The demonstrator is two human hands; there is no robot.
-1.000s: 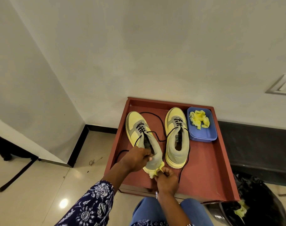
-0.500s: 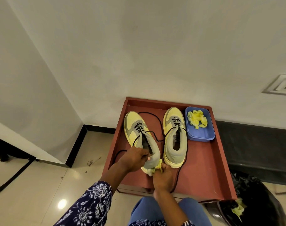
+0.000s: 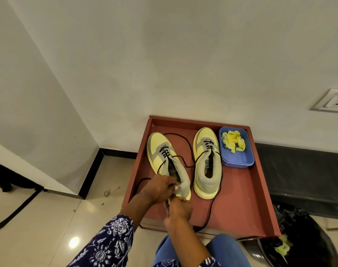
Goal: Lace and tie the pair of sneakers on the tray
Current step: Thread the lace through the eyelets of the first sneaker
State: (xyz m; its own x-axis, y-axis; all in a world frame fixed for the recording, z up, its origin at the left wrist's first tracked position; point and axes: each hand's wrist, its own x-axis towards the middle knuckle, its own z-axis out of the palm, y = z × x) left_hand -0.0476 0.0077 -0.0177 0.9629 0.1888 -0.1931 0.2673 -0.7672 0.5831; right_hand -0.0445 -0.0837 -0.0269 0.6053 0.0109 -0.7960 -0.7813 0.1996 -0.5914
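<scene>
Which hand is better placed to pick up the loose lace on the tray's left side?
Left. The left hand grips the left sneaker's collar right beside the loose black lace trailing toward it. The right hand is busy at the heel, farther from that lace.

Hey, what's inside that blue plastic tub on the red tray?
The blue plastic tub holds crumpled yellow paper bunched at its far end; the near part of its floor is bare. Whatever lies beneath the wad is covered.

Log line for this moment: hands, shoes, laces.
left hand: grips left sneaker collar | right hand: pinches its heel | right sneaker: on tray, untouched | laces: partly threaded, untied
</scene>
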